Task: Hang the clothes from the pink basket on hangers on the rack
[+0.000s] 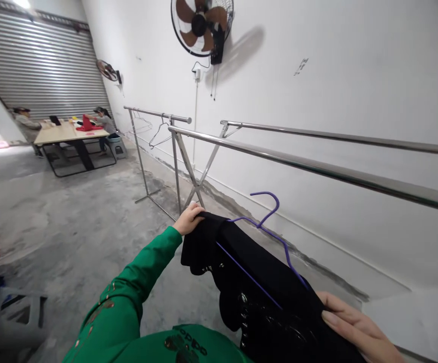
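A black garment [256,267] with shiny metal fittings along its edge stretches between my two hands. My left hand [189,219] is closed on its far left end, thumb on top of the cloth. At the lower right, my right hand [355,325] grips the other end, with the thumb on the near side. A purple wire hanger [269,227] sits in the garment; its hook sticks up free, touching no rail. The hanger's lower bar shows across the dark cloth, and parts of its shoulders are hidden by fabric.
A metal drying rack [279,154] with two long rails stands ahead, beside the white wall. Behind it, a clothes rail [158,114] carries several bare wire hangers. Two people sit at a far table [67,134]. A grey plastic stool [22,317] stands at lower left.
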Tool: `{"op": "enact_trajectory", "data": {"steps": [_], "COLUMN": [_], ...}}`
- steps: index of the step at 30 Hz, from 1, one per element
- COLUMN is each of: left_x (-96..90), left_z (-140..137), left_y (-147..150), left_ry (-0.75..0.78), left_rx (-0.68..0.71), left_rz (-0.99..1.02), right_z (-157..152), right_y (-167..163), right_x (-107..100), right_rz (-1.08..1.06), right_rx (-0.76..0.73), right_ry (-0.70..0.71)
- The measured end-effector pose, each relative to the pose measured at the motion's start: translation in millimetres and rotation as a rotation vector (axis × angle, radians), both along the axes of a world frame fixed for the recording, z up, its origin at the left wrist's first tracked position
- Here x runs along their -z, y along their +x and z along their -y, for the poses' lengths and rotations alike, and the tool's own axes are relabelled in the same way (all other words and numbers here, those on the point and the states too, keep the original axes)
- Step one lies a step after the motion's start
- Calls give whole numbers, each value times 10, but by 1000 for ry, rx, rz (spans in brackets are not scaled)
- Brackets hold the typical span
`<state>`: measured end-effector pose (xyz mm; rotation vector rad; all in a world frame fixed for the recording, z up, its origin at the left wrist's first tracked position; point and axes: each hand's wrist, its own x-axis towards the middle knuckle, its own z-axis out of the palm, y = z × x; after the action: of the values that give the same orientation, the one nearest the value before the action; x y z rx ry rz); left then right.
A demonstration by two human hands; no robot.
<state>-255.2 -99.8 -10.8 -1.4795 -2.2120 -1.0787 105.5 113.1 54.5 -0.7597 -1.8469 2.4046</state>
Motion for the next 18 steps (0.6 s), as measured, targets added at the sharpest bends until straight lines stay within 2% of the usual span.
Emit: {"op": "enact_trajectory", "data": {"steps": [3,6,10,13,15,18], "left_x": [59,252,758,1129,1259,1261], "left_z": [177,426,736,849,883,918], "left_y": [95,387,1000,1371,1482,1433], "left_ry": [-6,-6,-48,-71,-81,-128], "left_rx": [-167,-257,-257,-267,-274,-258], "left_rz": [-18,23,218,421,502,525], "right_z": [10,25,88,209,324,527], "right_y": [-256,-567,-1009,-1379,-1687,-2253], "right_x": [48,99,43,-36,-56,-28], "right_rz": [-64,-167,-281,-368,-443,-569], "right_rx": [-34,-118,-176,-176,-157,-74], "right_ry": [39,51,39,72,124,211]}}
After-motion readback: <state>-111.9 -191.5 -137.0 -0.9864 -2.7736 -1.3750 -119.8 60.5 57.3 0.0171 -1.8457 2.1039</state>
